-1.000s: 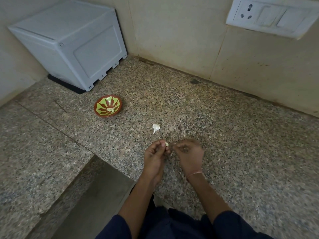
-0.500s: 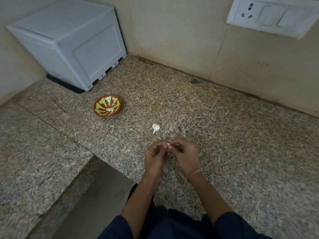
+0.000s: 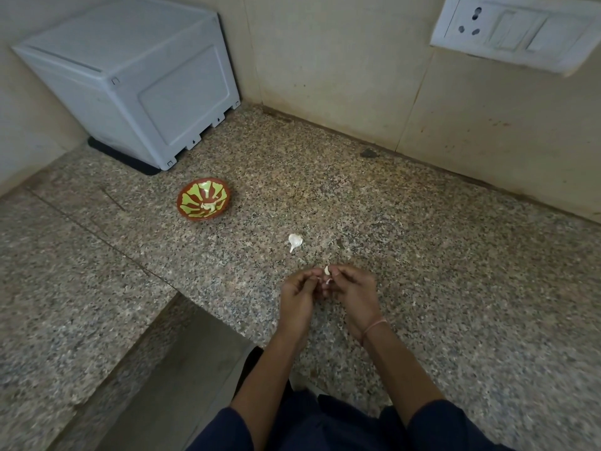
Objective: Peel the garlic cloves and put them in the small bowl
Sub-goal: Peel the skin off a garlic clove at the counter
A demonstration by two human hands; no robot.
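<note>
Both hands meet over the granite counter, fingertips together around a small white garlic clove. My left hand and my right hand both pinch it, and a bit of white skin shows lower between the fingers. A second, unpeeled clove lies on the counter just beyond the hands. Further back left stands the small bowl, brown with green petals, holding a few pale peeled pieces.
A grey plastic box stands on a black mat in the back left corner. A white switch and socket plate is on the wall at upper right. The counter drops to a lower step at front left.
The hands have come closer together around the clove, and the right fingertips now cover more of it. The loose clove and the bowl have not moved.
</note>
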